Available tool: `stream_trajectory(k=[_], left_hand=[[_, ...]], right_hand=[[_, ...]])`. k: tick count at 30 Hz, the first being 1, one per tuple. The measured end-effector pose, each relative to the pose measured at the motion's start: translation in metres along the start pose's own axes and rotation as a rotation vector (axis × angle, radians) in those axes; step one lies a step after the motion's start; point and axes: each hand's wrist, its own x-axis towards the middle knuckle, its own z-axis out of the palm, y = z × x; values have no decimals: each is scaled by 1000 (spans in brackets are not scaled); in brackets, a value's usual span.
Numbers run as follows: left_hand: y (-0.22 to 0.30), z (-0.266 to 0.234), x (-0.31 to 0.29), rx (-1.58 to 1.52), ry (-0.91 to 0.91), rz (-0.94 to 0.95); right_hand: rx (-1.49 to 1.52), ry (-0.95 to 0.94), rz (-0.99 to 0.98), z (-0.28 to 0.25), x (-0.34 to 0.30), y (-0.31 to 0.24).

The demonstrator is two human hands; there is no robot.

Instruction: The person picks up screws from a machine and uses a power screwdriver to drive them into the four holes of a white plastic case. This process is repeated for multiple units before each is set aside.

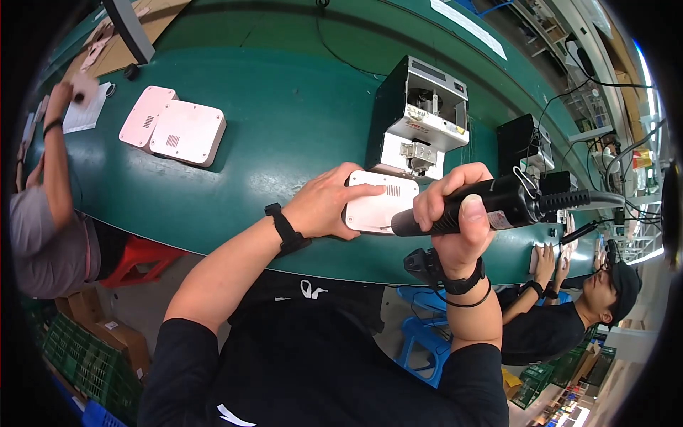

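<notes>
A white rounded plastic housing (370, 206) with a small vent grille lies on the green bench in front of me. My left hand (324, 203) grips it from its left side, the index finger stretched across the top beside the vent. In my right hand (459, 210) is a black electric screwdriver (491, 206), fingers wrapped round its body. Its thin bit reaches the housing's lower right corner area; whether it sits in a screw I cannot tell. A cable runs off the tool's back end to the right.
A screw feeder machine (420, 107) stands just beyond the housing. Two similar pinkish-white housings (188, 132) overlap at the left on the green bench (284, 92). Co-workers sit left (53, 206) and right (555, 327). Another black machine (526, 142) stands to the right, among hanging cables.
</notes>
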Motion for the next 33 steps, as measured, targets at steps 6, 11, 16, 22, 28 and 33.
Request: stream_trajectory(k=[6, 11, 16, 22, 28, 33], left_hand=[[1, 0, 1, -9, 5, 4], [1, 1, 1, -15, 24, 26], [-1, 1, -2, -21, 25, 29], [-1, 1, -2, -16, 41, 31], [0, 2, -1, -18, 36, 36], [0, 7, 1, 10, 37, 25]], right_hand=[[-6, -41, 26, 4, -3, -1], [-38, -70, 41, 10, -8, -6], [-46, -108, 78, 12, -5, -9], [43, -134, 117, 5, -2, -9], [39, -178, 105, -1, 1, -10], [14, 2, -96, -12, 26, -25]])
